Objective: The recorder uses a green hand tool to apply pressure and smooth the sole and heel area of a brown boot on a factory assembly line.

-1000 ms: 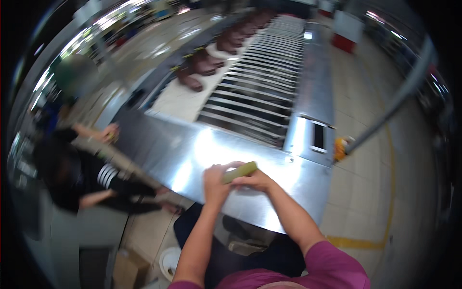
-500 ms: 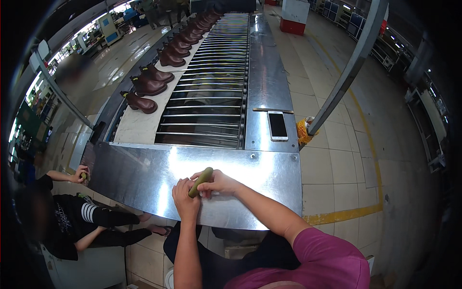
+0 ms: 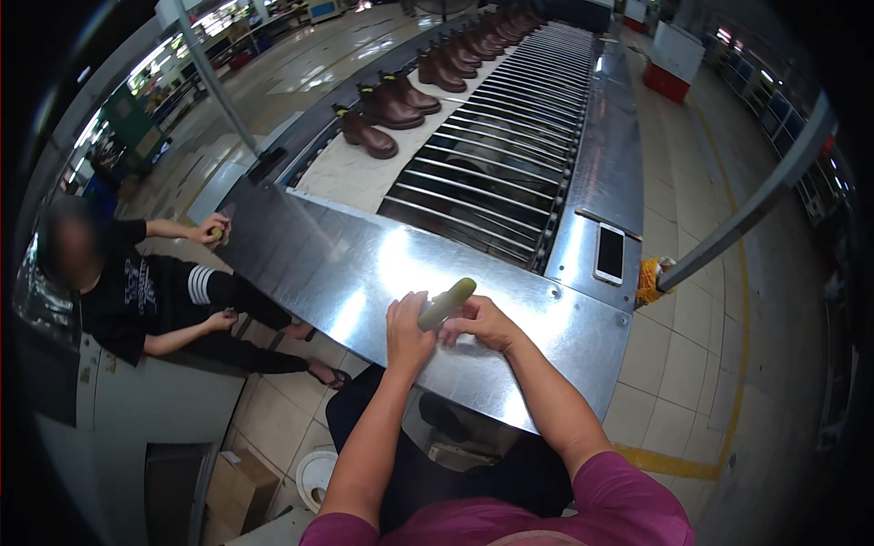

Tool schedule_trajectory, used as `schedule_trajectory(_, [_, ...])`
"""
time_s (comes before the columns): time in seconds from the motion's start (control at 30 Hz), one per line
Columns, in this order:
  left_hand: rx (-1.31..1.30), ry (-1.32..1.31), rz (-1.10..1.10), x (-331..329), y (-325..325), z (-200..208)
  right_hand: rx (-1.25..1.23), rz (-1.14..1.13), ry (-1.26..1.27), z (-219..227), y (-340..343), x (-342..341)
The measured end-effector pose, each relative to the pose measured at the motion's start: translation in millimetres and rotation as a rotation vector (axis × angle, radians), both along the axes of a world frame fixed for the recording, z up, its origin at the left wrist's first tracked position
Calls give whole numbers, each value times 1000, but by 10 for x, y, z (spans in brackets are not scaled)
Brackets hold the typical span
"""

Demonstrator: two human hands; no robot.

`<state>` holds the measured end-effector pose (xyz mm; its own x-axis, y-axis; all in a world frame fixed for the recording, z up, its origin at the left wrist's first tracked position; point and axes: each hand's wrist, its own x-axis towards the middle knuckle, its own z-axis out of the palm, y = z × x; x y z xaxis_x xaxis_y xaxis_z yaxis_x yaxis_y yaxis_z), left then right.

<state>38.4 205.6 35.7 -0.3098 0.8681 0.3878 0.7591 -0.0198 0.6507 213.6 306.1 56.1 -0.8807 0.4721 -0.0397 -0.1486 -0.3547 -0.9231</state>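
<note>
A long, smooth, olive-green, cucumber-like fruit (image 3: 447, 304) slants up to the right between my hands, above the near end of the metal table. My left hand (image 3: 411, 333) is closed round its lower end. Close against its right side, my right hand (image 3: 484, 325) has curled fingers and the thumb bent inward. What those fingers pinch, if anything, is too small and blurred to make out. Both wrists are over the shiny metal surface (image 3: 382, 264).
Brown ankle boots (image 3: 390, 107) line a pale strip beside the roller conveyor (image 3: 492, 173). A phone (image 3: 610, 253) lies on the right metal edge. At left a seated person (image 3: 137, 282) holds a small greenish piece. A slanted post (image 3: 756, 200) stands right; a cardboard box (image 3: 241, 487) sits below left.
My view has turned left, so the table and boots appear shifted right. My right hand, earlier on the green fruit, has slid down toward its lower side; the left still holds it.
</note>
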Motion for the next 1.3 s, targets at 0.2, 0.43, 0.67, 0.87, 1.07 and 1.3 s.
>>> schedule_trajectory(0.2, [12, 98, 20, -5, -15, -41, -39, -24, 45, -1, -23, -65])
schedule_trajectory(0.43, [41, 149, -15, -4, -9, -38, -221, -410, 163, -33, 12, -55])
schedule_trajectory(0.67, [66, 104, 1, 29, -4, -10, -74, -290, 132, -72, 47, -34])
schedule_trajectory(0.87, [98, 80, 6, 10, 11, -61, 152, -183, 9, -34, 1, -25])
schedule_trajectory(1.07, [103, 100, 5, 20, -4, -39, 288, -219, -123, 7, -70, -70])
schedule_trajectory(1.3, [43, 92, 21, 10, -15, -33, 105, -266, -131, -74, -27, -57])
